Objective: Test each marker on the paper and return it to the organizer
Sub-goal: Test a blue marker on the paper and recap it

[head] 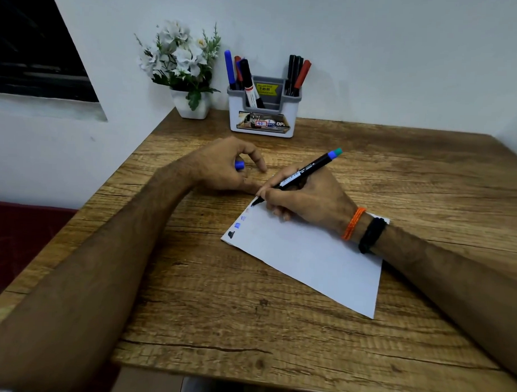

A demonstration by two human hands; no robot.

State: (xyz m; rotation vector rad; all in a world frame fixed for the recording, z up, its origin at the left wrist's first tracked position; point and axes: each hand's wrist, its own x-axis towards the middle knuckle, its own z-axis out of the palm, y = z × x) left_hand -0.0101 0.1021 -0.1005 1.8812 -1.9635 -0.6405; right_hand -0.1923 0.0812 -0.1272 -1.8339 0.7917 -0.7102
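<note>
Marker (303, 171) is gripped in the right hand (308, 199), tip down on the top corner of the paper (311, 256), at about 12 o'clock of the sheet. Cap (239, 165) is pinched in the left hand (223, 165), which rests on the table (247, 327) at 10 o'clock from the paper, fingertips just beside the writing tip.

Risks, as judged from here:
- Tip is at the very edge of the sheet; a slightly long stroke would put ink on the wood. Nothing else pins the sheet but the right hand's weight.
- Blue cap is small and partly hidden in curled fingers; it could be dropped or rolled off the table's left edge.
- Organizer (261, 114) at 12 o'clock is already crowded on both sides; a careless return could knock the leaning markers.

Materials and shapes: marker is a slim black cylinder with a blue and teal end. Paper is thin, matte, white, rectangular, lying skewed, with small blue, pale and black test marks along its left edge. Table is rough-grained wood finish. Organizer is a boxy plastic caddy, white with grey rim. Flower pot (191, 105) at 11 o'clock is white and square.
</note>
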